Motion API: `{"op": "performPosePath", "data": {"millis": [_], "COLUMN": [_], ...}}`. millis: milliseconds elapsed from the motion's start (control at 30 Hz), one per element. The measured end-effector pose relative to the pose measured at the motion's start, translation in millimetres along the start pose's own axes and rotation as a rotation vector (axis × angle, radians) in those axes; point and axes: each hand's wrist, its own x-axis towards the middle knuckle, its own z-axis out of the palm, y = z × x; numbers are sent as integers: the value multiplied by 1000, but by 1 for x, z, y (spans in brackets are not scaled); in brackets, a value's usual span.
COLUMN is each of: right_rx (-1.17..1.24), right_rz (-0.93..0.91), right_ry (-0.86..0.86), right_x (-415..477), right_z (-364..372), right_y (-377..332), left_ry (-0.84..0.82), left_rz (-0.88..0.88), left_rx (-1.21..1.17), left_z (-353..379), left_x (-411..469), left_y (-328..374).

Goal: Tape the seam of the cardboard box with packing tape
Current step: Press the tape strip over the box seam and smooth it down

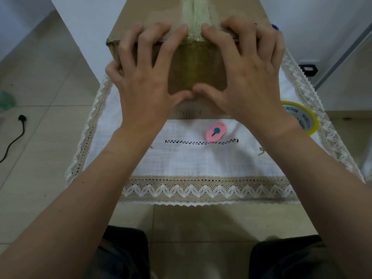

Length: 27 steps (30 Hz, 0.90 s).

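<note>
The cardboard box (pixel 187 23) stands on the far part of the white lace-edged cloth (pixel 191 160), and you have both hands spread flat against its near face. Your left hand (pixel 145 77) presses the left side of that face, fingers splayed and curling over the top near edge; your right hand (pixel 247 77) mirrors it on the right. Neither hand grips anything: both lie open, palms to the cardboard, with the thumb tips almost meeting low on the face. Between them runs one strip of packing tape (pixel 196 63), coming along the top seam and folding down over the near edge. Count one box, one taped strip, one yellow tape roll (pixel 302 117) near your right wrist, and one pink cutter (pixel 216 131) lying on the cloth just nearer than the box.
</note>
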Motion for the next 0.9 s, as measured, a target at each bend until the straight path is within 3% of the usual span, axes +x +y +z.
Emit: {"op": "performPosePath", "data": {"millis": [200, 467, 567, 700, 900], "right_rx": [48, -64, 33, 233, 319], "right_rz": [78, 1, 10, 155, 232], "right_ry": [85, -42, 20, 181, 274], "right_x": [3, -1, 3, 15, 22], "right_z": [2, -1, -4, -3, 5], "right_y": [-10, -3, -1, -6, -7], "left_ry": [91, -85, 23, 200, 267], "left_rz": [-56, -23, -18, -139, -233], "left_rx": [-40, 66, -16, -143, -220], "left_z": [4, -4, -5, -4, -2], "left_x": [2, -1, 3, 16, 25], "left_y": [6, 3, 2, 12, 20]}}
